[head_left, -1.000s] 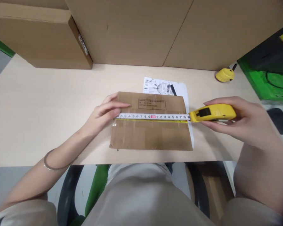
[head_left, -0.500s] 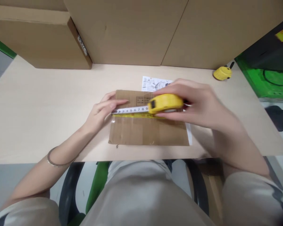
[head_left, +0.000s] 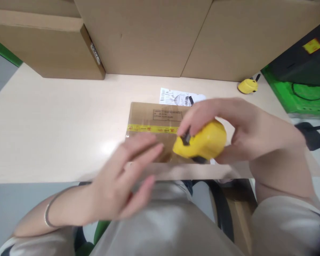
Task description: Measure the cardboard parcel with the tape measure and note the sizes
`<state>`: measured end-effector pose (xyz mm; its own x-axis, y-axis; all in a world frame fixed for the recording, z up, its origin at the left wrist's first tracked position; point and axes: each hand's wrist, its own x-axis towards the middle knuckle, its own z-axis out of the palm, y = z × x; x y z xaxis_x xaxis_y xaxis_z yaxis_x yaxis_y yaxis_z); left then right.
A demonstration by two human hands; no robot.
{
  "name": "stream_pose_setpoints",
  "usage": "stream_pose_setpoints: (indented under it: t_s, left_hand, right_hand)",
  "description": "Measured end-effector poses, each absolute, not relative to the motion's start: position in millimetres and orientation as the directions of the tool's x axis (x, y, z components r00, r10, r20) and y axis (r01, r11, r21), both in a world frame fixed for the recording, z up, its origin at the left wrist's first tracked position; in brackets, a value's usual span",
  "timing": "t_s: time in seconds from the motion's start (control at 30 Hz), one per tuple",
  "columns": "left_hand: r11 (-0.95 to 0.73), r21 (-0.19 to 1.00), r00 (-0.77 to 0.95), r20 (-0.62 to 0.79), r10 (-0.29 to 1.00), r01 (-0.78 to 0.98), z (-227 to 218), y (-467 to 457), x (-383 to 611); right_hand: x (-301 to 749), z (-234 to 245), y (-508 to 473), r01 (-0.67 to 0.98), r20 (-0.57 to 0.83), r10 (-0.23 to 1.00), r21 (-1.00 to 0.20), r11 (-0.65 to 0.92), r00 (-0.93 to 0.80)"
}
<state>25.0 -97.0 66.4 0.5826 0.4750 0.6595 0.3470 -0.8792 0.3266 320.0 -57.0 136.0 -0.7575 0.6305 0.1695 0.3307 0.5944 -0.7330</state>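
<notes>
A yellow tape measure (head_left: 202, 142) is gripped in my right hand (head_left: 229, 117), raised over the right part of a small cardboard box (head_left: 142, 115). No blade shows out of its case. My left hand (head_left: 125, 177) is in the air at the box's near left side, fingers apart and somewhat blurred, holding nothing. Yellow tape with red printing (head_left: 149, 128) runs across the box top, near a printed label frame. My hands and the tape measure hide the box's near and right parts.
Behind the box lies a printed sheet (head_left: 173, 96) with a dark, pen-like object (head_left: 191, 100) on it. A second yellow tape measure (head_left: 248, 86) sits at the table's back right. Large cardboard boxes (head_left: 146, 39) line the back, with another carton (head_left: 48, 49) at left.
The white blade that lay across the box is back in the case. My left hand has left the box's left edge and come nearer to me; my right hand has lifted and tilted the tape measure.
</notes>
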Motion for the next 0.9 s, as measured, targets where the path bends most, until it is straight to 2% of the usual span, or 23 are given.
stream_pose_setpoints:
  t_s: [0.07, 0.13, 0.27, 0.47, 0.7, 0.9]
  left_hand:
    - [-0.893, 0.319, 0.696, 0.562, 0.447, 0.316, 63.0, -113.2, 40.1]
    - [-0.904, 0.267, 0.728, 0.537, 0.427, 0.333, 52.9, -117.2, 52.4]
    - [-0.934, 0.104, 0.721, 0.608, 0.331, 0.341, 36.1, -110.0, 61.0]
    - [-0.911, -0.059, 0.789, 0.524, 0.32, 0.408, 34.0, -113.6, 62.4]
    - [-0.897, -0.075, 0.786, 0.518, 0.338, 0.436, 31.5, -115.6, 64.8]
    - [-0.899, -0.064, 0.782, 0.523, 0.34, 0.434, 29.6, -114.6, 65.0]
  right_hand:
    - [329.8, 129.9, -67.7, 0.264, 0.165, 0.559, -0.751, 0.605, -0.813]
    - [330.3, 122.7, -74.0, 0.262, 0.128, 0.522, -0.75, 0.607, -0.843]
    - [326.8, 116.8, -66.4, 0.294, 0.103, 0.534, -0.74, 0.605, -0.839]
    - [342.0, 119.2, -4.9, 0.335, 0.065, 0.561, -0.744, 0.579, -0.825]
    - [361.7, 98.3, 66.9, 0.262, 0.081, 0.666, -0.879, 0.399, -0.742]
    - [366.5, 92.9, 74.1, 0.278, 0.021, 0.7, -0.908, 0.312, -0.714]
